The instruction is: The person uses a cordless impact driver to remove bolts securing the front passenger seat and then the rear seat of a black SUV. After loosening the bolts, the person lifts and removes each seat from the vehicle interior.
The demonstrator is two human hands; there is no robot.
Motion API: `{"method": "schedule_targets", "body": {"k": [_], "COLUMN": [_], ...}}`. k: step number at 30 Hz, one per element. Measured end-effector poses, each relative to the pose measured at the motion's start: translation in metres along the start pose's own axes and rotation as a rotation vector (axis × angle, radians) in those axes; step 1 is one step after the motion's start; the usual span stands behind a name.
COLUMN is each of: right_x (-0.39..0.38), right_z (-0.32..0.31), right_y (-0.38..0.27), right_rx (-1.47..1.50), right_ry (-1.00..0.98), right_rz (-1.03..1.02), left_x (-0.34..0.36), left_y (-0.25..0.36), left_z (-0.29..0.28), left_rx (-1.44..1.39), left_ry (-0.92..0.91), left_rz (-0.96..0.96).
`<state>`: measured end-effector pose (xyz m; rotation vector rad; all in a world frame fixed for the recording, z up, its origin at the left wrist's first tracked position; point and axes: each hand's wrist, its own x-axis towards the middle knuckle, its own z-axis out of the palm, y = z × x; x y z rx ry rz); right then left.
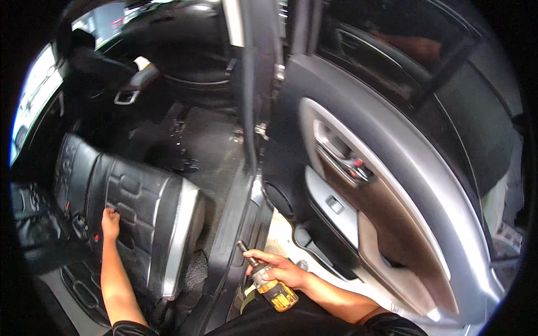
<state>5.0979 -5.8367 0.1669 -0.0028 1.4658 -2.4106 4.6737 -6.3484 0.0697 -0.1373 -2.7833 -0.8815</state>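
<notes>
My left hand (111,223) is closed against the black leather rear seat cushion (131,193), its fingers curled. Whatever lies within those fingers, if anything, is hidden. The cushion has grey piping and a silver-grey side band, and it sits tilted inside the car. In my right hand (286,271) is a yellow and black impact driver (276,291), wrapped by the fingers near its head. A dark socket (242,246) on its nose points up and left, over the door sill (230,252).
The open car door (386,185) stands to the right, with a door handle (353,165) and a window switch (335,204). A dark pillar (249,112) rises between door and cabin. Small bright bits (182,148) lie on the car floor. A front seat (190,45) is farther ahead.
</notes>
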Motion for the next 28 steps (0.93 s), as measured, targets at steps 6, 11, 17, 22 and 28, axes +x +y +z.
{"method": "schedule_targets", "body": {"k": [6, 11, 17, 22, 28], "right_x": [-0.031, -0.075, -0.137, -0.207, -0.262], "right_z": [-0.005, -0.009, 0.003, 0.021, 0.067], "right_y": [0.004, 0.011, 0.041, 0.089, 0.11], "right_rx": [0.139, 0.128, 0.183, 0.173, 0.214], "right_ry": [0.042, -0.017, 0.004, -0.08, -0.165], "right_rz": [0.024, -0.007, 0.077, 0.08, 0.162], "left_x": [-0.04, -0.106, -0.176, -0.317, -0.53], "left_y": [-0.052, -0.05, 0.066, 0.2, 0.305], "left_z": [-0.023, -0.058, -0.029, 0.004, 0.008], "left_rx": [0.216, -0.066, -0.028, 0.027, -0.456], "left_ry": [0.099, -0.158, -0.141, 0.302, 0.059], "left_rz": [-0.342, -0.374, -0.524, -0.204, 0.206]}}
